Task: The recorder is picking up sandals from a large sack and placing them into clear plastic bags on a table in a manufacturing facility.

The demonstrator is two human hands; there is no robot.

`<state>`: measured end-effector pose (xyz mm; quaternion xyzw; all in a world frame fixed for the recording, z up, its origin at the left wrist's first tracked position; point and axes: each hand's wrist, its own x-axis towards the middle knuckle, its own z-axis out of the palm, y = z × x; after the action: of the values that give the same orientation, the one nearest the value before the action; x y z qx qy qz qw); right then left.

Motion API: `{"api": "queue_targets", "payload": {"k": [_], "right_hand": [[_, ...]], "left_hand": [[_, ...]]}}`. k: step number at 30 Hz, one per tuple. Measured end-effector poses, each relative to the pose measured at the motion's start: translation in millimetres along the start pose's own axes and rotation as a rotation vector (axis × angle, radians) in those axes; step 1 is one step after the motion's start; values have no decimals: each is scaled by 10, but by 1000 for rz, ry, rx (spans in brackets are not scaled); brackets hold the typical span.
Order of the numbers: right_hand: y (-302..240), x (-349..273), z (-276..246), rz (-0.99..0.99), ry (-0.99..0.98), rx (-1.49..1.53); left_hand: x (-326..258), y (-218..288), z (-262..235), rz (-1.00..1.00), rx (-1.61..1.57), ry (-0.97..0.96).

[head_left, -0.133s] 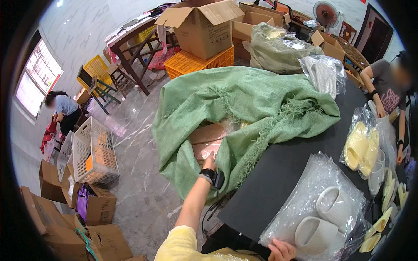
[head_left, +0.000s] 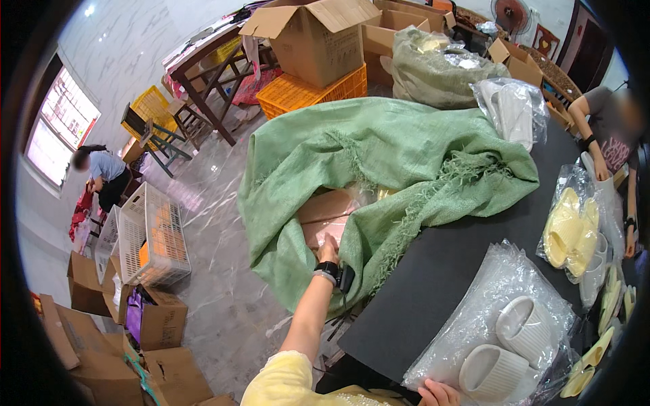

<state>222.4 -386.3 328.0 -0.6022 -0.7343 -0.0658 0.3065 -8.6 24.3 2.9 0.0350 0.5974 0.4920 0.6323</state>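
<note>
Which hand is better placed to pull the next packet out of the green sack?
Left. The left hand already reaches into the green sack; the right hand rests by the bagged white slippers.

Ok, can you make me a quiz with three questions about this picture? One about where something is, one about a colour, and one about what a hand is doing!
1. Where are the white slippers?
A. on the floor
B. in a clear plastic bag on the black table
C. inside the orange crate

2. What colour is the big woven sack?
A. green
B. red
C. blue

3. What is the left hand doing?
A. waving in the air
B. holding a cup
C. reaching into the sack's opening

Answers:
1 B, the clear plastic bag wraps them on the black table.
2 A, its cloth is pale green.
3 C, the fingers touch a pinkish wrapped package inside.
</note>
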Motion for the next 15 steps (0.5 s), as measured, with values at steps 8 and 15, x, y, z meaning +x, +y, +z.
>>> {"api": "queue_targets", "payload": {"k": [8, 15], "right_hand": [[174, 73, -42, -87, -129, -46], [170, 59, 28, -73, -17, -49]], "left_hand": [[-34, 405, -141, -164, -32, 217], [75, 968, -492, 48, 212, 30]]}}
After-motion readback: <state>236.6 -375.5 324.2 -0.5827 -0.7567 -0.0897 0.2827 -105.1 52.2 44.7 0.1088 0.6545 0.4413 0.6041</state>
